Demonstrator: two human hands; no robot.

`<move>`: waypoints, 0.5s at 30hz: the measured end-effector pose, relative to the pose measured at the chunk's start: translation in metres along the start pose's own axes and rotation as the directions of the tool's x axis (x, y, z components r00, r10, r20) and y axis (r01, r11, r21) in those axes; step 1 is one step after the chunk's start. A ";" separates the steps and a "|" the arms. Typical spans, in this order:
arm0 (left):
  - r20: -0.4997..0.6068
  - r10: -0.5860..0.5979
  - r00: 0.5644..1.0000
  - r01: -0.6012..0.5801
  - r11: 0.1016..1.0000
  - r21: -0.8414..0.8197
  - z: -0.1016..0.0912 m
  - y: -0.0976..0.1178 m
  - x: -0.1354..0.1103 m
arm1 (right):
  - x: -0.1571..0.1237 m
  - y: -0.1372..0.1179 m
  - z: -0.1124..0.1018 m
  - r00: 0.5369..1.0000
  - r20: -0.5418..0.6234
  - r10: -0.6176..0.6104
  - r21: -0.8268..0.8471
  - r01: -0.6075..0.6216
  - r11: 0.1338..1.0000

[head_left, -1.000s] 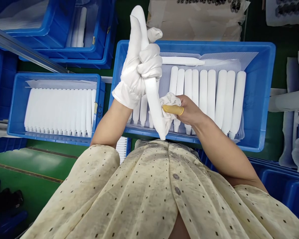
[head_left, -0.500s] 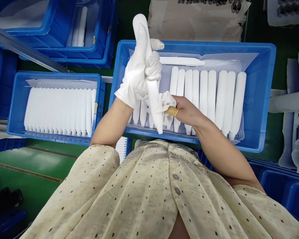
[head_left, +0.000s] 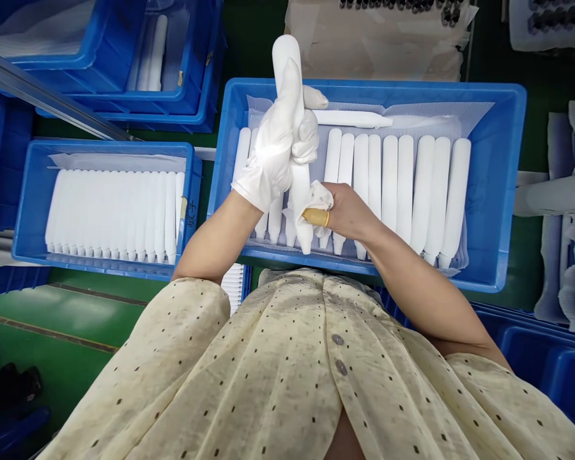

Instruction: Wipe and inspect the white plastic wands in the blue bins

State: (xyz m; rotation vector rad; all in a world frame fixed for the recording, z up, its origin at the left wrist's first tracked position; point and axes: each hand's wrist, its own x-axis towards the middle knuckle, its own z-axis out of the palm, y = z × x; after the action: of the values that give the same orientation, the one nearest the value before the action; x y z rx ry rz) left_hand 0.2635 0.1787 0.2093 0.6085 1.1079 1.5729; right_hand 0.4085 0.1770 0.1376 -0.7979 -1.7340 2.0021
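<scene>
The right hand (head_left: pixel 347 207) and gloved left hand (head_left: pixel 282 142) are sharing one white piece (head_left: pixel 300 182).
Nearer, the right is pinching crumpled cloth (head_left: pixel 322 193) at its six-o'clock end, contact seemingly partly hidden; the left is wrapping it toward twelve. A slackening gloved grip could mean the piece slipping onto the white pieces (head_left: pixel 390 185) lying below in the blue bin (head_left: pixel 393 87), around one o'clock.

The left hand (head_left: pixel 282 137) is farther from the left end of the big blue bin (head_left: pixel 374 89), uncovering rods (head_left: pixel 243 148) there. Its held rod (head_left: pixel 299 182) tilts less, its tip now over the bin's near rim. The right hand (head_left: pixel 347 207) and cloth (head_left: pixel 320 193) are nearer the bin's left end.
</scene>
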 end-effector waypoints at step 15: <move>0.058 -0.227 0.972 0.230 0.971 -0.057 0.006 0.012 -0.007 | -0.003 -0.001 -0.004 0.996 0.089 0.021 0.033 -0.024 0.999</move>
State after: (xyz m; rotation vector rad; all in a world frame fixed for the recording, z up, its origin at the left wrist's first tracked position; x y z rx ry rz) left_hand 0.2652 0.1742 0.2242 0.4578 1.0465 1.3807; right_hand 0.4131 0.1787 0.1391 -0.7313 -1.7418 2.1053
